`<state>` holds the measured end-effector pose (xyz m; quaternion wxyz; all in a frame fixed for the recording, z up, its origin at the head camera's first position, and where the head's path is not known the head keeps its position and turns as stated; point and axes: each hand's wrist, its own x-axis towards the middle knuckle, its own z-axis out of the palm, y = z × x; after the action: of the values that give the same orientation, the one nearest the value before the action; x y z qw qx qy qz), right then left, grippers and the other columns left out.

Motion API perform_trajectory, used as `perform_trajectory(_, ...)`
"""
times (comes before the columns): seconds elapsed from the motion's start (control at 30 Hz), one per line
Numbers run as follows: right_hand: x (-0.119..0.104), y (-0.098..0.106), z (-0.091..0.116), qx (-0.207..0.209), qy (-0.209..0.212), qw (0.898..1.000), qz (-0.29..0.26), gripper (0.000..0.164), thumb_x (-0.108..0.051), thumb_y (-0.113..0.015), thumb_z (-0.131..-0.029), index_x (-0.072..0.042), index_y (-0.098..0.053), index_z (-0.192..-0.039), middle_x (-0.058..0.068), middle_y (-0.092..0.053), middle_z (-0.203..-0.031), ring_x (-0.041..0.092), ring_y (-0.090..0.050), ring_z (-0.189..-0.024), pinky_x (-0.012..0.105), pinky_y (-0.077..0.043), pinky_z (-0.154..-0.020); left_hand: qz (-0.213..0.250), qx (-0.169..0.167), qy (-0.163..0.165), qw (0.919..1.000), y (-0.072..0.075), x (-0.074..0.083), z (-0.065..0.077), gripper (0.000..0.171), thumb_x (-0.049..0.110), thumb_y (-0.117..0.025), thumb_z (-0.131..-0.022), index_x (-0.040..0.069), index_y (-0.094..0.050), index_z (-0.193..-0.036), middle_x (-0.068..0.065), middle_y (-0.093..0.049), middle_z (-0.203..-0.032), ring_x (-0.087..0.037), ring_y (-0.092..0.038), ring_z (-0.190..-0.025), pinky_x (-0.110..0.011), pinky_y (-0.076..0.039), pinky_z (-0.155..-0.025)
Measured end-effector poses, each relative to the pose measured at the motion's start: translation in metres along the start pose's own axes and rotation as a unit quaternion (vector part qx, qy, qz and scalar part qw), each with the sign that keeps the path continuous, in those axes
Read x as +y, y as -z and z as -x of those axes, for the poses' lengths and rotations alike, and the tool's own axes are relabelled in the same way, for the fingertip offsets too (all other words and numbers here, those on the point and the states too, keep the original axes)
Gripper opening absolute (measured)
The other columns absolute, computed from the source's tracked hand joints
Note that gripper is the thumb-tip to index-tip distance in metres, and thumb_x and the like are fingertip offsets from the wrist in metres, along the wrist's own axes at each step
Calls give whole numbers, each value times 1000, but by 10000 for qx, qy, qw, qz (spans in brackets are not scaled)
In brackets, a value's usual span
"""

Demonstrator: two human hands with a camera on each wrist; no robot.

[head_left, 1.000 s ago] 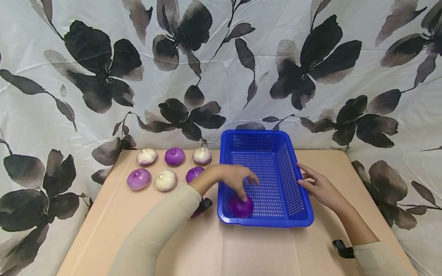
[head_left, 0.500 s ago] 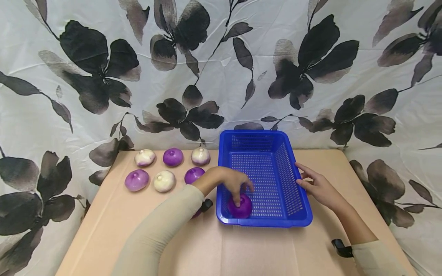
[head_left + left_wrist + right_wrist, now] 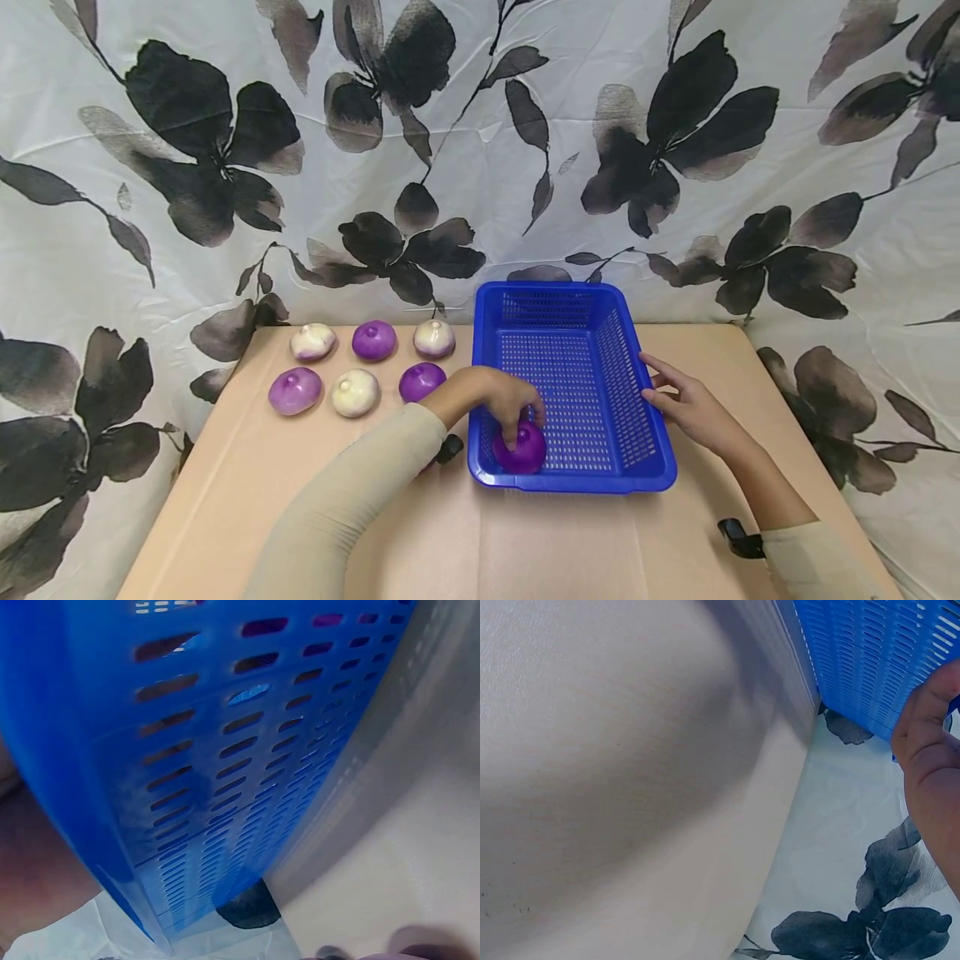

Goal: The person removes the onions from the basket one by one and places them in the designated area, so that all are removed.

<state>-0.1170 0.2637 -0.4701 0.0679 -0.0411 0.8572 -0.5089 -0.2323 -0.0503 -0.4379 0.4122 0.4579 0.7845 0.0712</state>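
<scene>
In the head view a blue plastic basket (image 3: 555, 483) with slotted walls stands on the table. A purple onion (image 3: 529, 458) lies in its near left corner. My left hand (image 3: 504, 400) reaches over the left rim and grips this onion from above, the thumb on its near side and fingers bent down behind it. My right hand (image 3: 693, 412) holds the basket's right rim with thumb and fingers. In the right wrist view a bent digit (image 3: 930, 712) lies against the basket's outer wall (image 3: 870, 660). The left wrist view mostly shows the slotted left wall (image 3: 225, 750).
Left of the basket sit several onions in two rows, among them a purple onion (image 3: 374, 341), a white onion (image 3: 356, 392) and a light purple onion (image 3: 296, 391). My left forearm (image 3: 360, 500) hides part of the table (image 3: 555, 550). A flowered curtain (image 3: 525, 167) hangs behind.
My left fingers have come down and closed around the purple onion in the basket, after hovering over it with the thumb on top. My right hand stays at the rim.
</scene>
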Motion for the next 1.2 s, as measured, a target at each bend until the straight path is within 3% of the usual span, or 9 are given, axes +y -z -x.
perform_trajectory(0.47, -1, -1, -1, -1, 32, 10000, 50, 65, -12, -55, -107, -6, -24, -164, 30, -54, -121, 18, -70, -91, 30, -63, -74, 154, 31, -135, 9998, 0, 0, 2, 53, 8, -92, -74, 15, -68, -121, 2, -70, -105, -9, -64, -96, -24, -54, -86)
perform_trajectory(0.7, -1, -2, -1, -41, 40, 10000, -36, 65, -12, -55, -107, -5, -24, -164, 31, -54, -121, 17, -70, -91, 31, -63, -74, 157, 46, -212, 9996, 0, 0, 2, 53, 7, -91, -74, 15, -66, -120, 0, -67, -107, -9, -61, -95, -24, -54, -82)
perform_trajectory(0.97, -1, -4, -1, -45, 63, 10000, 0, 65, -12, -55, -107, -4, -24, -163, 31, -54, -120, 15, -70, -90, 30, -63, -74, 254, 449, -407, 9978, 3, -1, 8, 52, 9, -91, -75, 20, -63, -117, 0, -63, -109, -12, -61, -97, -24, -55, -82)
perform_trajectory(1.2, 1, -2, 1, -26, 89, 9999, -74, 64, -10, -55, -107, -3, -24, -163, 31, -53, -120, 13, -70, -89, 30, -63, -74, 72, 999, -724, 9923, 15, 11, 31, 53, 15, -88, -78, 24, -60, -122, 1, -64, -113, -13, -60, -106, -28, -54, -88)
